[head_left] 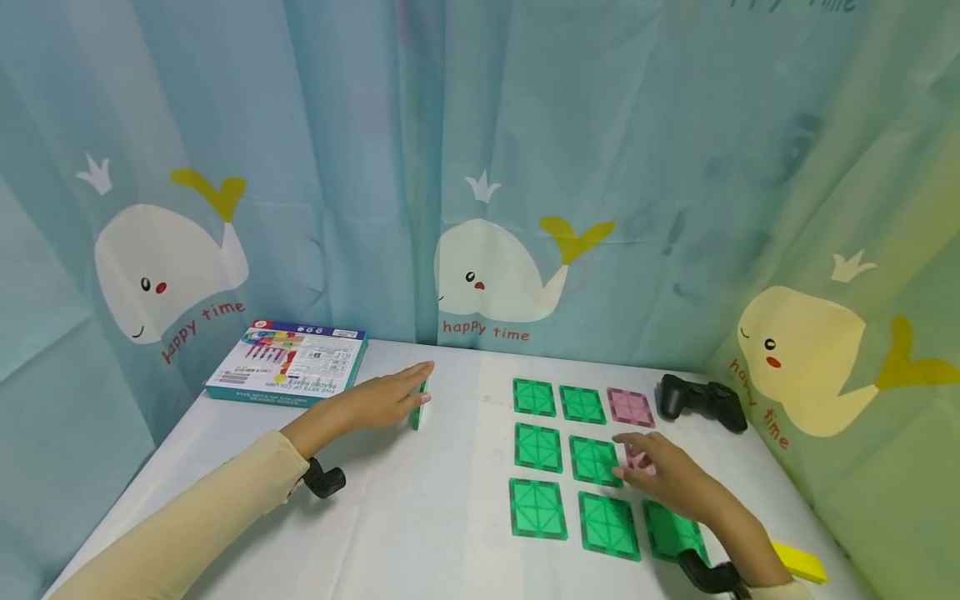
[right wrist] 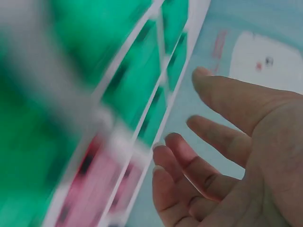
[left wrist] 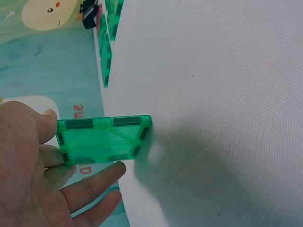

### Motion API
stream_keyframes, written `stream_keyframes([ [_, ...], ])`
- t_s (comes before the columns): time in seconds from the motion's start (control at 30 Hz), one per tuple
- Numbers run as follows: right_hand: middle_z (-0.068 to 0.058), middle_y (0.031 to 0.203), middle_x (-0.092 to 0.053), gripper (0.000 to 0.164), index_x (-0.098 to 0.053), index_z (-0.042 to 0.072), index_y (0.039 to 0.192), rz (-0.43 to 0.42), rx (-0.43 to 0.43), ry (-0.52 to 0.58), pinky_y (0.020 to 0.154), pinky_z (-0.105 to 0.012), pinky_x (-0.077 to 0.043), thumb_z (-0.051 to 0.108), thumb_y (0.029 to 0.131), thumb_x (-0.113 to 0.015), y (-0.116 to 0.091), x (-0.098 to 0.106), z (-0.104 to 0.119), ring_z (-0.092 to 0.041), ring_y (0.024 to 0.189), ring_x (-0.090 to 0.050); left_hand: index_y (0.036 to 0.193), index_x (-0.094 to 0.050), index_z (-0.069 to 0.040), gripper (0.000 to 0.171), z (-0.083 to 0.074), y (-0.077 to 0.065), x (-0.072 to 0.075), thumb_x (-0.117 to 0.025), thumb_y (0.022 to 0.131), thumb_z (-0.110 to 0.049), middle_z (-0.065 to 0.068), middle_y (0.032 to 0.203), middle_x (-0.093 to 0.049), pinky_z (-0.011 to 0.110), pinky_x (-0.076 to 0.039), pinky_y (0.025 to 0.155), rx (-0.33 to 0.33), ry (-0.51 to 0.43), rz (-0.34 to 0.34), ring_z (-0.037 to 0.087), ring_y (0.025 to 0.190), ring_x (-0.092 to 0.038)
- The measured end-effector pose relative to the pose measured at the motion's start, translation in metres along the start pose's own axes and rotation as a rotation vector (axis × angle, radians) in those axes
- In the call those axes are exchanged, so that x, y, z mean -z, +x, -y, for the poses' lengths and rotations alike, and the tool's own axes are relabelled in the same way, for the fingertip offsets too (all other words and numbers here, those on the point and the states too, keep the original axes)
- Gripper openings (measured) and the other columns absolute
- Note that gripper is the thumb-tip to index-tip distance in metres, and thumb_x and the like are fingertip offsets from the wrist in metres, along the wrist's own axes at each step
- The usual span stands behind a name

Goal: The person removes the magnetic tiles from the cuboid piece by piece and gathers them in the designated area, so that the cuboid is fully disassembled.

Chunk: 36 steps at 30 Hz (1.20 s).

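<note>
My left hand (head_left: 384,402) pinches a green translucent square magnetic tile (left wrist: 106,138) by its edge, thumb on one side and fingers on the other. The tile stands on edge at the white table's left middle, one edge at or just over the surface; I cannot tell which. Relaxed fingers and an empty grasp mark my right hand (head_left: 671,479), above the right part of a grid of flat tiles. Beneath it a pink tile (head_left: 636,457) is partly covered. A green tile (head_left: 594,461) lies by its fingertips, and another pink tile (head_left: 631,407) sits farther back.
Several more green tiles (head_left: 537,448) lie flat in rows. A black game controller (head_left: 701,402) is at the back right, and a printed box (head_left: 288,362) at the back left. Near the right forearm lies a yellow object (head_left: 799,562). A whale-print curtain (head_left: 360,167) surrounds the table.
</note>
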State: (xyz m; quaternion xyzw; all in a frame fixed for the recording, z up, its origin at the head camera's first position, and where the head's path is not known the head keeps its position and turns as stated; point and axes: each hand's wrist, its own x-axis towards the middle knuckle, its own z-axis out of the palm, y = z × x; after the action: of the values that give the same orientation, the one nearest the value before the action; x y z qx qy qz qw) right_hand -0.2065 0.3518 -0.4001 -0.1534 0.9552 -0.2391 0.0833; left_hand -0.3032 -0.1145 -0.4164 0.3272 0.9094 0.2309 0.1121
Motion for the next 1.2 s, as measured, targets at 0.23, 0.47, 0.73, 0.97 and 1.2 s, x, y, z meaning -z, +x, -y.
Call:
stream_keyframes([
  [0.23, -0.022, 0.139, -0.060, 0.077, -0.038, 0.001, 0.160, 0.093, 0.066, 0.118, 0.093, -0.053, -0.058, 0.039, 0.103, -0.071, 0.067, -0.024, 0.059, -0.041, 0.125, -0.061, 0.169, -0.013, -0.002, 0.066, 0.000, -0.001, 0.001, -0.035, 0.117, -0.036, 0.013, 0.177, -0.011, 0.050, -0.019, 0.131, 0.009, 0.010, 0.000, 0.031, 0.163, -0.015],
  [0.47, -0.014, 0.155, -0.053, 0.094, -0.026, 0.011, 0.168, 0.234, -0.024, 0.217, 0.107, -0.055, -0.052, 0.049, 0.097, -0.075, 0.131, -0.054, 0.111, -0.034, 0.136, -0.058, 0.169, -0.015, -0.003, 0.066, 0.001, 0.003, -0.001, -0.035, 0.117, -0.038, 0.012, 0.177, -0.012, 0.050, -0.021, 0.131, 0.016, 0.026, 0.003, 0.029, 0.163, -0.017],
  [0.73, -0.010, 0.174, -0.027, 0.118, 0.002, 0.013, 0.171, 0.332, 0.044, 0.248, 0.119, -0.052, -0.042, 0.043, 0.094, -0.082, 0.173, -0.106, 0.159, -0.031, 0.142, -0.053, 0.169, -0.016, -0.003, 0.065, 0.001, 0.001, 0.001, -0.037, 0.117, -0.036, 0.013, 0.177, -0.014, 0.053, -0.023, 0.130, 0.021, 0.026, -0.004, 0.032, 0.161, -0.022],
  [0.97, -0.016, 0.176, -0.014, 0.110, 0.005, 0.013, 0.171, 0.253, 0.112, 0.254, 0.126, -0.057, -0.031, 0.037, 0.099, -0.076, 0.184, -0.125, 0.175, -0.036, 0.158, -0.028, 0.169, -0.015, -0.005, 0.066, 0.003, 0.001, 0.000, -0.038, 0.117, -0.038, 0.011, 0.177, -0.013, 0.053, -0.023, 0.130, 0.018, 0.007, 0.005, 0.032, 0.161, -0.021],
  [1.2, -0.022, 0.170, -0.031, 0.098, -0.013, 0.007, 0.168, 0.162, 0.147, 0.248, 0.122, -0.056, -0.037, 0.031, 0.099, -0.078, 0.189, -0.132, 0.176, -0.039, 0.153, -0.038, 0.169, -0.016, -0.007, 0.066, 0.005, 0.001, 0.001, -0.038, 0.116, -0.040, 0.011, 0.177, -0.015, 0.053, -0.024, 0.129, 0.019, 0.014, -0.003, 0.032, 0.161, -0.022],
])
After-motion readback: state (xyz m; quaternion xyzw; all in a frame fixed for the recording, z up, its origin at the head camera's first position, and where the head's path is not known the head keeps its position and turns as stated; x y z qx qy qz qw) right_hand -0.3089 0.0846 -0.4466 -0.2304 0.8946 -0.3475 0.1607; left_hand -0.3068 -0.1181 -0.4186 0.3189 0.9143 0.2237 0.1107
